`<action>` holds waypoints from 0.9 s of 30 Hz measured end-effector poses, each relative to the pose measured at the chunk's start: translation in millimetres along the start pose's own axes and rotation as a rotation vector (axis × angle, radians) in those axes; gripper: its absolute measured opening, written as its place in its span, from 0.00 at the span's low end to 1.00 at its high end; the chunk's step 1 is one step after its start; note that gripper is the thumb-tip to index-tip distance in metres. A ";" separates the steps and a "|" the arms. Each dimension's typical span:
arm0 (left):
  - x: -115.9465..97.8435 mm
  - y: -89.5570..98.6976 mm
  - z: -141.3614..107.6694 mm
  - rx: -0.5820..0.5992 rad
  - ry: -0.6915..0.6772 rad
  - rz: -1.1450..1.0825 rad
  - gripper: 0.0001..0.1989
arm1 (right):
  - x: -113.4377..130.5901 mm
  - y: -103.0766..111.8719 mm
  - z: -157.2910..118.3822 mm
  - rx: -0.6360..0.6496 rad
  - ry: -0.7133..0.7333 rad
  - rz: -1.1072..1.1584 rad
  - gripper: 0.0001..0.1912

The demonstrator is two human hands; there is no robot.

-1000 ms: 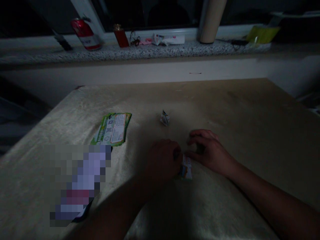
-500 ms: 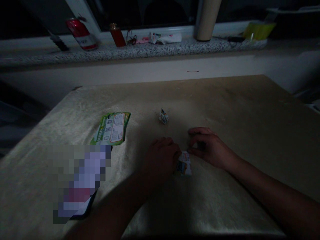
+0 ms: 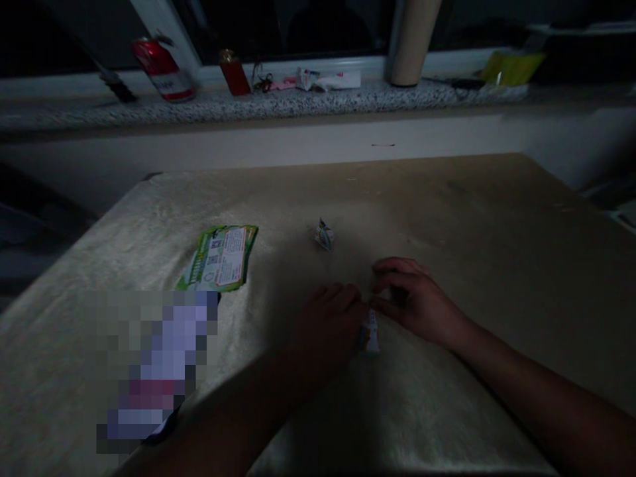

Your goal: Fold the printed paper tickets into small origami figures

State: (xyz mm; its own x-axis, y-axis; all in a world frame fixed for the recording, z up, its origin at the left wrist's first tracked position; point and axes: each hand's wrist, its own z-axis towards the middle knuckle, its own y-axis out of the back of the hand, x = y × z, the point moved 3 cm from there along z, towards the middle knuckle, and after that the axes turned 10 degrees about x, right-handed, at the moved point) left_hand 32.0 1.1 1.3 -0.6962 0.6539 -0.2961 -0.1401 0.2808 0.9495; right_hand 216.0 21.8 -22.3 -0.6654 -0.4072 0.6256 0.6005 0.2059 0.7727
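Observation:
A small printed paper piece [image 3: 370, 336], white with blue and orange, lies on the table under my hands, partly covered. My left hand [image 3: 328, 321] is closed over its left side, fingers bent and fingertips at its upper edge. My right hand [image 3: 420, 301] is just to the right, fingers curved and apart from the thumb. The right thumb tip touches the paper's top edge beside the left fingertips. Farther back stands a small folded printed paper [image 3: 324, 235], pointed at the top. Deep shadow hides detail around my left fingers.
A stack of green printed cards [image 3: 218, 258] and a blurred-out phone [image 3: 169, 364] lie to the left on the cloth-covered table [image 3: 472, 232]. On the windowsill [image 3: 278, 106] are a red can [image 3: 163, 71], a small red bottle [image 3: 234, 73], a cardboard tube [image 3: 413, 43] and a yellow object [image 3: 511, 68].
My left hand has shifted slightly right and covers more of the paper, whose visible part is narrower. My right hand stays nearly in place, its thumb closer to the left fingertips.

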 end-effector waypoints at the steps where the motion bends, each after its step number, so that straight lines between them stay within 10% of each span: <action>1: 0.7 -0.4 0.1 0.003 -0.005 0.000 0.06 | 1.8 -0.8 0.1 0.009 0.000 -0.025 0.03; 27: 3.3 -4.4 -1.0 -0.033 -0.018 -0.059 0.07 | 19.0 -0.4 -12.8 0.229 -0.014 -0.169 0.23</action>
State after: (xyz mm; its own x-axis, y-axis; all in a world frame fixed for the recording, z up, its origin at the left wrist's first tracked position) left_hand 29.6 1.3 -3.7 -0.6735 0.6492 -0.3535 -0.2040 0.2963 0.9330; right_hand 208.7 2.6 -12.1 -0.7547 -0.4407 0.4860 0.3659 0.3321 0.8694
